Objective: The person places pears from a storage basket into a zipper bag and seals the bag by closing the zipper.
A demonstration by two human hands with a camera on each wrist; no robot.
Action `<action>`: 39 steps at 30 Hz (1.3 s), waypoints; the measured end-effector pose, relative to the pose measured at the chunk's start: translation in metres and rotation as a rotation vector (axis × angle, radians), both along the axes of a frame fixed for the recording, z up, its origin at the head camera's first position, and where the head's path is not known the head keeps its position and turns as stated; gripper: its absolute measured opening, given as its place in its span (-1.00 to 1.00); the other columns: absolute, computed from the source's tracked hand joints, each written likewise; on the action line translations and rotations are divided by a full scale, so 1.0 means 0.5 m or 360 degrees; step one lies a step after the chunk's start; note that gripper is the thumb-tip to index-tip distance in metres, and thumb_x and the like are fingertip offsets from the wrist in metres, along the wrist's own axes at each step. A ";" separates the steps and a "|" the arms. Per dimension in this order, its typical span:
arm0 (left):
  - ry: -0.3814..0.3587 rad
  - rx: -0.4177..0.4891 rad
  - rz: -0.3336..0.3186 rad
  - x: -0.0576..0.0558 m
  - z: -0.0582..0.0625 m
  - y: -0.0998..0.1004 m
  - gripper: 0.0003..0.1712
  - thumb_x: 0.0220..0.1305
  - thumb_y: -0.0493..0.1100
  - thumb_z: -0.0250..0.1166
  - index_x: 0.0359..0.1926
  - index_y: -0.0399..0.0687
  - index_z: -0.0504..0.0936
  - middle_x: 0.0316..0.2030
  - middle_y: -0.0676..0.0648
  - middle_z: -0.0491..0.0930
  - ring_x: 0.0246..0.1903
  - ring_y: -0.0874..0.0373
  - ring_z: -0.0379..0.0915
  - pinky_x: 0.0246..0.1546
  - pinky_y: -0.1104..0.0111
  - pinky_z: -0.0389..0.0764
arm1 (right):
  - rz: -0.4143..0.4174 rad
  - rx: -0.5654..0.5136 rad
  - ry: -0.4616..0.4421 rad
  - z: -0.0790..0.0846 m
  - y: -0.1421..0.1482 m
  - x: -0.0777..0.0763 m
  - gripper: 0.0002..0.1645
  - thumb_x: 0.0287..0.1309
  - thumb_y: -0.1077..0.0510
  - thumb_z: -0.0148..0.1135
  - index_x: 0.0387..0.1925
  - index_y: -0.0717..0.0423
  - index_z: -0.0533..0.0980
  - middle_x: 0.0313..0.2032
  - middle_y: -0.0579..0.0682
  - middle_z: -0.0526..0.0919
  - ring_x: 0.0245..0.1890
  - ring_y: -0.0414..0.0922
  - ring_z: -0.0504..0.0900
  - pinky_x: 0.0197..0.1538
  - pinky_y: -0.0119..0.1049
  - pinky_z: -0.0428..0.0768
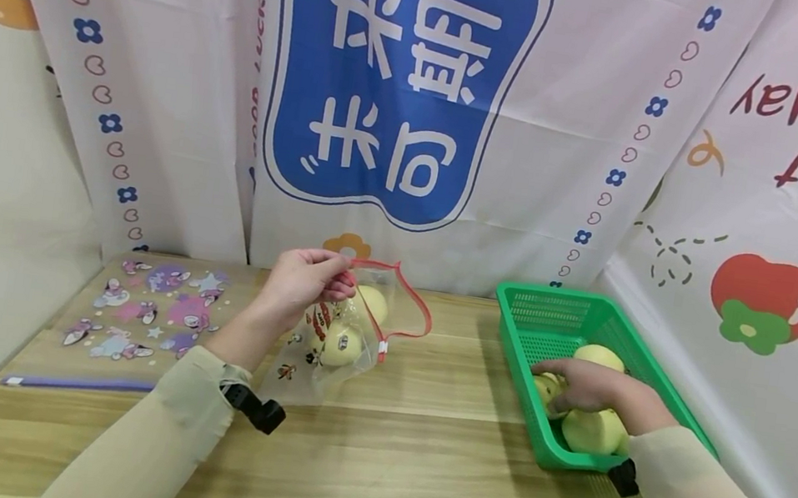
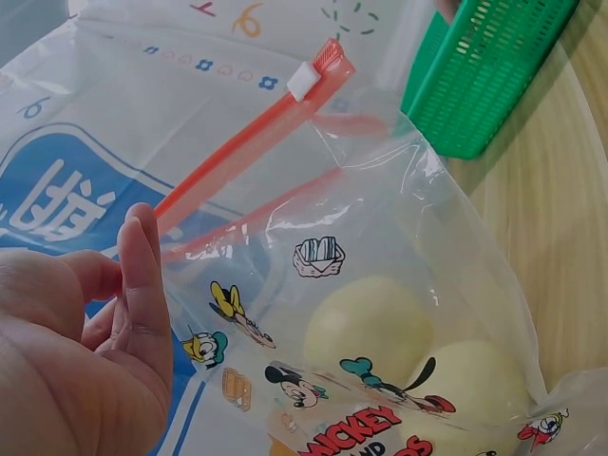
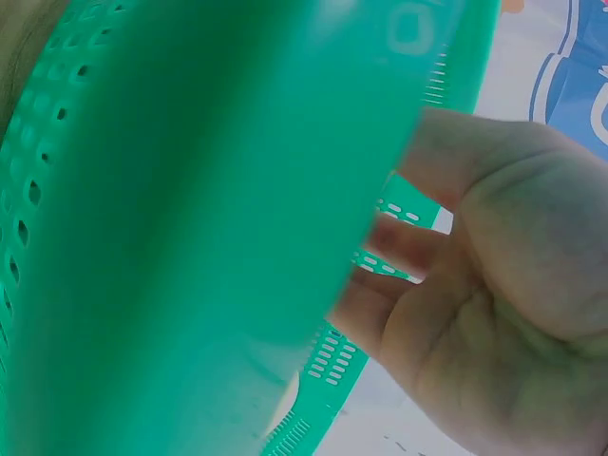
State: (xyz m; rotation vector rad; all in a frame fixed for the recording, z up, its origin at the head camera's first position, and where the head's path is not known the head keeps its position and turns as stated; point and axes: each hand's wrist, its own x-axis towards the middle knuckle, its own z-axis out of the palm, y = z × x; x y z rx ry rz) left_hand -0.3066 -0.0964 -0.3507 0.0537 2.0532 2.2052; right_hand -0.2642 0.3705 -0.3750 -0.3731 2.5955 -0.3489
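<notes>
My left hand (image 1: 307, 283) pinches the red-edged mouth of a clear slider zip bag (image 2: 285, 223) printed with cartoon figures. The bag's mouth gapes, and its white slider (image 2: 303, 82) sits near one end of the red strip. Inside the bag lie two pale yellow round fruits (image 1: 343, 344). Over on the right, my right hand (image 1: 581, 382) reaches into a green plastic basket (image 1: 510, 323), with fingers and thumb about a yellow fruit (image 1: 546, 386). In the right wrist view the basket wall hides the fingertips, so the grip is unclear.
More pale yellow fruits (image 1: 590, 432) lie in the basket beside my right hand. A flat printed bag (image 1: 156, 314) with a purple slider strip (image 1: 86, 384) lies at the left of the wooden table (image 1: 371, 464). Printed cloth (image 1: 528, 190) hangs behind and at the right.
</notes>
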 end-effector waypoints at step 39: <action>0.0008 -0.0096 0.0003 0.004 0.002 -0.004 -0.61 0.66 -0.11 0.28 0.21 -0.37 0.69 -0.40 0.03 0.78 -0.47 0.29 0.71 -0.43 0.54 0.69 | -0.0528 -0.0405 0.0681 0.074 -0.038 -0.031 0.00 0.60 -0.45 0.01 0.73 0.05 0.16 0.46 0.43 0.47 0.38 0.37 0.52 0.31 0.39 0.56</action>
